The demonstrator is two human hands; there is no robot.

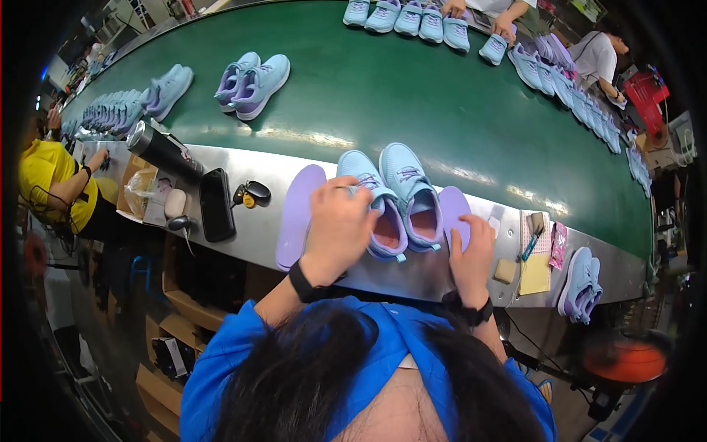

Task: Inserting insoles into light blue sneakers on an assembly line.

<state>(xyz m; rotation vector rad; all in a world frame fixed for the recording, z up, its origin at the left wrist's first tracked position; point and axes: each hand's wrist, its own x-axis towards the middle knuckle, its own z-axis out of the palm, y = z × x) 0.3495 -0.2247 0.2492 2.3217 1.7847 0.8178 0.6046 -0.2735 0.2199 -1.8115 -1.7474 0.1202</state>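
A pair of light blue sneakers with purple laces stands side by side on the metal ledge point(412, 276) in front of me. My left hand point(339, 228) grips the left sneaker point(368, 199) over its opening. My right hand point(471, 250) holds a purple insole point(454, 210) that lies just right of the right sneaker point(412, 188). A second purple insole point(298, 214) lies flat to the left of the pair, untouched.
A green conveyor belt point(412, 96) carries more blue sneakers point(254, 82). On the ledge at left are a black phone point(216, 204), keys, a dark flask point(163, 149); at right a notepad point(535, 272) and another sneaker pair point(582, 283). Other people work at left and far right.
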